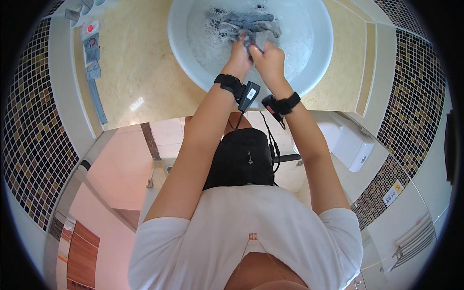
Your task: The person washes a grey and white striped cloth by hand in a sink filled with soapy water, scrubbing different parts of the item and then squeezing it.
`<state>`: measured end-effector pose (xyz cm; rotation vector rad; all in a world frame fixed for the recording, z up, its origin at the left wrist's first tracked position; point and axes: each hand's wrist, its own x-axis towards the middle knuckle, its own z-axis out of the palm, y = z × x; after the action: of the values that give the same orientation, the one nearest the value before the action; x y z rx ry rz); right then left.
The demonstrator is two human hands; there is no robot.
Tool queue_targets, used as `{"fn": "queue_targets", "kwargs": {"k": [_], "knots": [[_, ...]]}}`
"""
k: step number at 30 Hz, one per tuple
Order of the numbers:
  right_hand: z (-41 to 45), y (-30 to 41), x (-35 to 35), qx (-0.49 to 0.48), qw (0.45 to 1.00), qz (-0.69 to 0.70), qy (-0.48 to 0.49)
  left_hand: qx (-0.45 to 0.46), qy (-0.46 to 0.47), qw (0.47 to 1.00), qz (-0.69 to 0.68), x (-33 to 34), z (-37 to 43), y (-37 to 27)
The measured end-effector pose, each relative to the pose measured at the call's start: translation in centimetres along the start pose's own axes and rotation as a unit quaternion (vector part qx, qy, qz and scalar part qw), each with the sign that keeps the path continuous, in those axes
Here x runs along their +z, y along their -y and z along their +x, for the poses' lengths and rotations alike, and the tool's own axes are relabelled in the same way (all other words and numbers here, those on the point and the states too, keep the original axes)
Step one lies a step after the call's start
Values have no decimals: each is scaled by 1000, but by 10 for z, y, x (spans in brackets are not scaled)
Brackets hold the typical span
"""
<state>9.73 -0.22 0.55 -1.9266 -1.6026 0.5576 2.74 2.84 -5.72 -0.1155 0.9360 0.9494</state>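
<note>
A wet grey cloth (250, 21) lies bunched in soapy water inside a white washbasin (322, 43). My left hand (239, 56) grips the near part of the cloth, its fingers partly hidden by wet fabric. Close beside it, my right hand (270, 59) is closed on another fold, thumb on top. Both hands are over the near half of the basin and almost touch each other. Foam and dark bubbles float around the far and left sides of the cloth.
The basin sits in a beige stone counter (134, 72). Along its left edge lie several small packets (92, 54) beside white cup-like holders (85, 11). Black wrist straps (229, 82) carry small devices with hanging cables (272, 141). A toilet (319, 130) is below right.
</note>
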Motion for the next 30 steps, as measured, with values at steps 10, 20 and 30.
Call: {"fn": "queue_targets", "kwargs": {"k": [10,20,30], "knots": [[-2,-5,-4,76,996,52,10,4,-60,994,92,10,-12,-17],[10,-11,-6,67,997,-33,3,-23,-16,995,93,-9,3,1],[13,-48,1,124,990,-68,-21,-7,-12,973,229,12,-21,-5]]}}
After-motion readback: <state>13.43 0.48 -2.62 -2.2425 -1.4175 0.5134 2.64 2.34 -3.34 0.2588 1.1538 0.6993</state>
